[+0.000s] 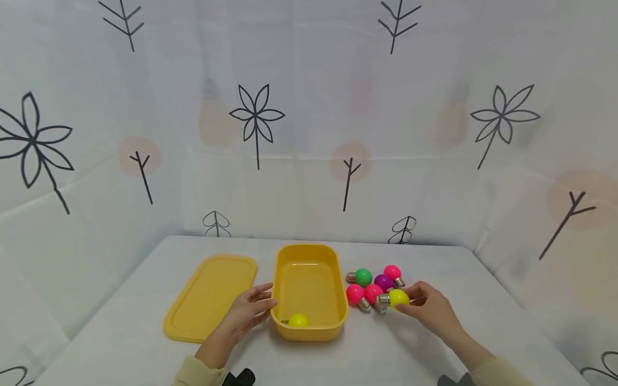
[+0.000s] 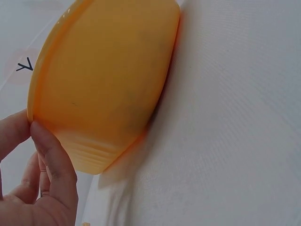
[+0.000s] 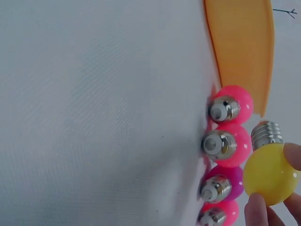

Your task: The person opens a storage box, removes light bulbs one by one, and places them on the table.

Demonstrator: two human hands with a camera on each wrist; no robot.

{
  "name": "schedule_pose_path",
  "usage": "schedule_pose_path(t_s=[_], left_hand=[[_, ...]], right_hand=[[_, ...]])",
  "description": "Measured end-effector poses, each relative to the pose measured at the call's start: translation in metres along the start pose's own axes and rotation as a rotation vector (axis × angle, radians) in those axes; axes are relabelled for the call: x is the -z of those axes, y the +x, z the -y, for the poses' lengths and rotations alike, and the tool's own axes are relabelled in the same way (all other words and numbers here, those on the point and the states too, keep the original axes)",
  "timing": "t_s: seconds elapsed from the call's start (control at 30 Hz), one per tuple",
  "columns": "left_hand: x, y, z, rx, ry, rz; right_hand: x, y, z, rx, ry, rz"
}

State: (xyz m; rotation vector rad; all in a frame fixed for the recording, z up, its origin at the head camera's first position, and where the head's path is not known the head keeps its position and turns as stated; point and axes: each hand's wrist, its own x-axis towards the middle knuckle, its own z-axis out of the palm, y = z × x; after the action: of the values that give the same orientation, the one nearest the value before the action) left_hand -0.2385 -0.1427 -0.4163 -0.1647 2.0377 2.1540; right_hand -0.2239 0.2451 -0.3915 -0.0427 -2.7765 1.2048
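Note:
My left hand (image 1: 248,312) pinches the rim of a yellow plastic box (image 1: 309,336) at its left side; the left wrist view has thumb and finger at the box's edge (image 2: 32,101). Inside the box, at its near end, lies a yellow light bulb (image 1: 298,320). A second yellow light bulb (image 1: 398,298) is held by its globe in the fingers of my right hand (image 1: 432,309), its metal screw base pointing left toward the box. Behind and below this bulb are several coloured ones: a green bulb (image 1: 363,277), a purple bulb (image 1: 383,282) and pink bulbs (image 1: 355,294).
To the left of the box a flat yellow lid (image 1: 212,295) lies on the white-covered table (image 1: 135,305). A white curtain (image 1: 304,198) with plant drawings hangs behind the table and along its sides.

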Motion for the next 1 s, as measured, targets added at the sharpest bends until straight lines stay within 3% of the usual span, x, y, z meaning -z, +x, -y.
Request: schedule_pose_path(t_s=[0.77,1.0], left_hand=[[-0.001,0.001,0.002,-0.011,-0.024,0.017],[-0.001,0.000,0.001,-0.007,-0.027,0.015]], right_hand=[[0.004,0.012,-0.025,-0.176,-0.044,0.075],[0.002,0.015,-0.030,-0.196,-0.041,0.084]])
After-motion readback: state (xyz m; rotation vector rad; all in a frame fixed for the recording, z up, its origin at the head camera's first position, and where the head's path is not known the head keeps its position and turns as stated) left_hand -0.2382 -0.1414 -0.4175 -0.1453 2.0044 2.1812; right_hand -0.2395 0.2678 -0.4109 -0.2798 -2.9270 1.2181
